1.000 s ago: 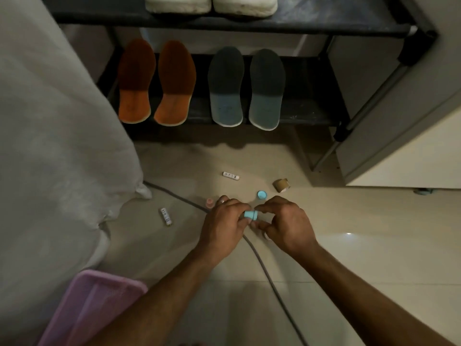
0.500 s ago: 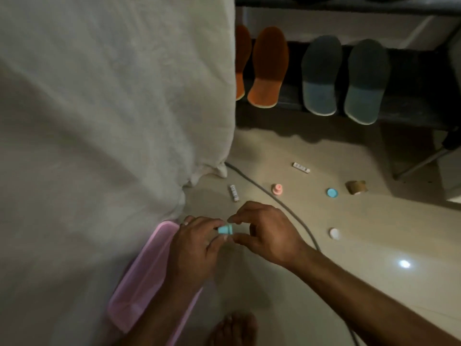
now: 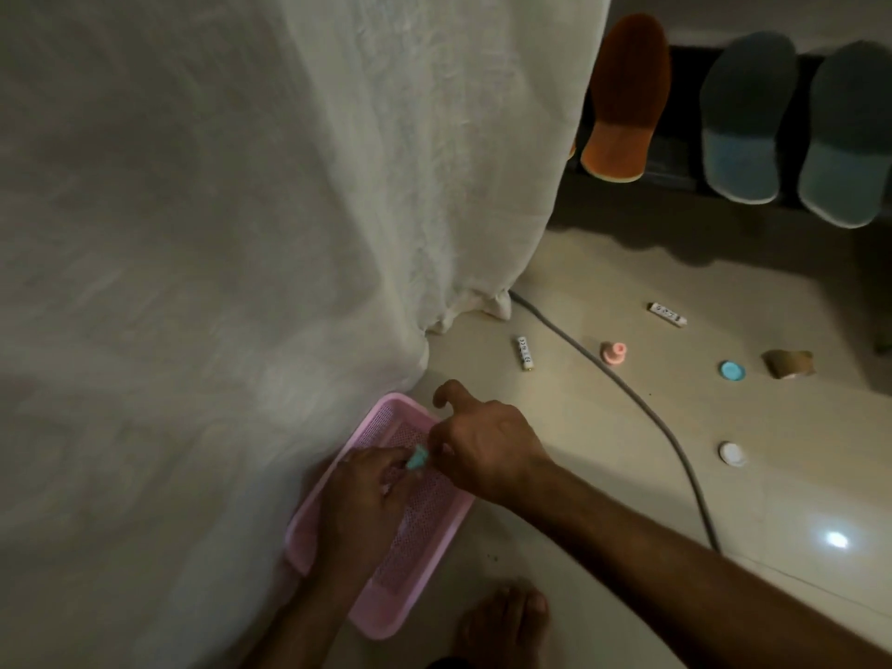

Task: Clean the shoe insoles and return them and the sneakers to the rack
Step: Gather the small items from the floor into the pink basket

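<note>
The white curtain point(image 3: 241, 234) fills the left; right of it three insoles show on the dark rack point(image 3: 675, 166): an orange insole point(image 3: 627, 96) and two grey-blue insoles point(image 3: 743, 118). No sneakers are in view. At the curtain's foot lies a pink tray point(image 3: 313, 519), and above it the left hand point(image 3: 367, 499) and right hand point(image 3: 482, 451) each pinch a small teal piece point(image 3: 417, 458), fingers curled. This looks like tidying bits, so next the piece likely goes into the tray. A small white tube point(image 3: 525, 353) near the curtain hem bears print too small to read
</note>
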